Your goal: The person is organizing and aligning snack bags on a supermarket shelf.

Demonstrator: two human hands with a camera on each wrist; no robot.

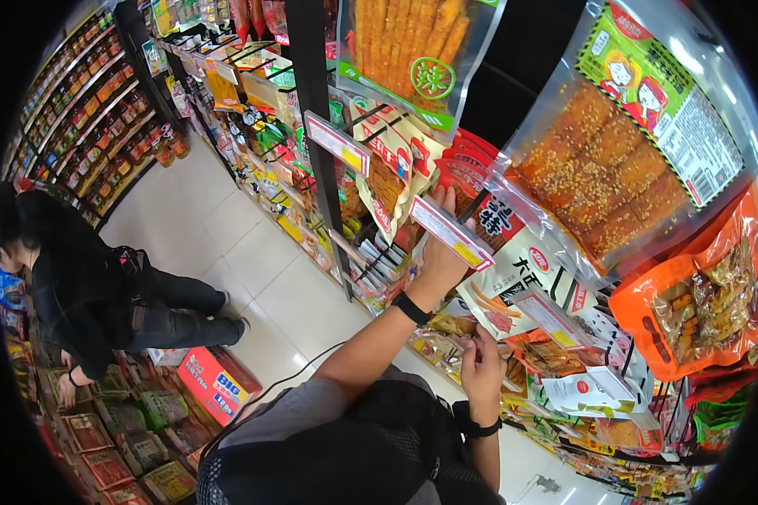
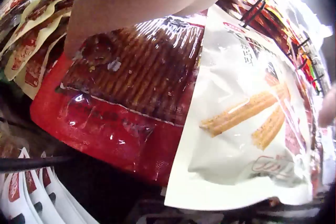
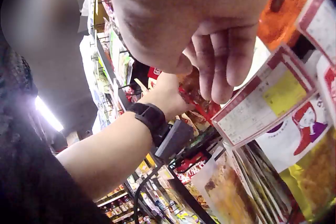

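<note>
Left hand (image 1: 438, 265), in a black wristband (image 1: 412, 310), touches a glossy red plastic packet of brown strips (image 2: 131, 87); with its fingertips partly hidden, I cannot tell how far it is open or whether it grips. In the left wrist view, a white plastic packet picturing snack sticks (image 2: 247, 113) overlaps the red one at three o'clock, and cream-edged packets (image 2: 31, 50) sit at ten. Right hand (image 1: 484, 370) is at the left's five o'clock in the head view, fingers loosely bent, holding nothing.
</note>
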